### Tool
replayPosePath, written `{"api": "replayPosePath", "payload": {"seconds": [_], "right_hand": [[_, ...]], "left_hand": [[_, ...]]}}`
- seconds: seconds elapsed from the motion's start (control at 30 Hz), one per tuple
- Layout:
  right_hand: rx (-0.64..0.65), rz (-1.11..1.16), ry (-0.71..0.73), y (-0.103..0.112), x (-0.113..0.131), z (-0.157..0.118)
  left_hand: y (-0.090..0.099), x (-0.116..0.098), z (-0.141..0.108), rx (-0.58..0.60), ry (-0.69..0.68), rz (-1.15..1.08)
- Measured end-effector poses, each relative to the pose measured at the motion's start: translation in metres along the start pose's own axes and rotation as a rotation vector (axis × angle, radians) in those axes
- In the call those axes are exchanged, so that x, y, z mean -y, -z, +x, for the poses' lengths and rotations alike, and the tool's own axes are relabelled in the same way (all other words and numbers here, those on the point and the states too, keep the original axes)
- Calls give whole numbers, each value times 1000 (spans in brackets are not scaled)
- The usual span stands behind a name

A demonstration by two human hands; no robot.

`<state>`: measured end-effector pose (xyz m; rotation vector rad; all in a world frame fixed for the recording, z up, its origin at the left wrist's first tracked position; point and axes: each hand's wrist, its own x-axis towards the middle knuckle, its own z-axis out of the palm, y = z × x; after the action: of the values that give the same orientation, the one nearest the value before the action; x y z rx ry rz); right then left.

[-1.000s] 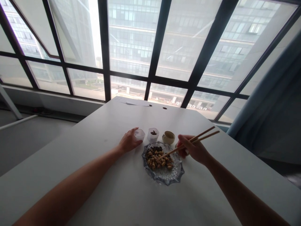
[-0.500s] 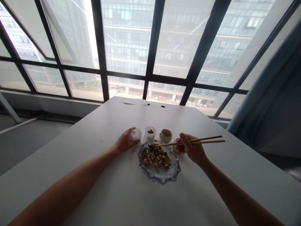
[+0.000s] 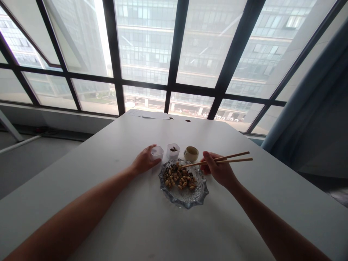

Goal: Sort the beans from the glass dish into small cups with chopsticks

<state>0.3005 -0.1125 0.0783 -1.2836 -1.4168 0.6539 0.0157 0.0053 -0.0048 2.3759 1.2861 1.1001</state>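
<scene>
A scalloped glass plate (image 3: 187, 198) holds a heap of nuts and darker pieces (image 3: 181, 177). My right hand (image 3: 219, 170) grips a pair of wooden chopsticks (image 3: 233, 157), whose tips reach into the upper part of the heap. Whether a piece is between the tips is too small to tell. My left hand (image 3: 145, 159) holds a clear plastic cup (image 3: 157, 153) at the plate's upper left, thumb and fingers around its side. Beside it stands a second clear cup (image 3: 173, 154) with dark pieces inside. Right of that is a small yellowish-green cup (image 3: 191, 153).
The white table (image 3: 116, 217) reaches to the large windows. White papers (image 3: 152, 115) lie at its far edge, near two dark round spots. A blue curtain (image 3: 301, 94) hangs at the right.
My right hand and the chopsticks have shifted slightly left, and the chopstick tips sit a little further left over the heap. My left hand keeps its hold on the cup.
</scene>
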Motion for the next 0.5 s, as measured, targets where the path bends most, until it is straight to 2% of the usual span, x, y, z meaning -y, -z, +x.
{"api": "replayPosePath", "payload": {"seconds": [0.17,0.27,0.4,0.5], "right_hand": [[47,55,-8,-10,-5,-6],[0,105,0,-8,-5,-5],[-123,338,-153,2,-9,7],[-147,497,-291,8,-16,17]], "left_hand": [[0,1,0,8,8,-4],[-2,2,0,-1,6,-6],[-3,2,0,-11,6,-6],[-1,1,-1,-2,5,-8]]}}
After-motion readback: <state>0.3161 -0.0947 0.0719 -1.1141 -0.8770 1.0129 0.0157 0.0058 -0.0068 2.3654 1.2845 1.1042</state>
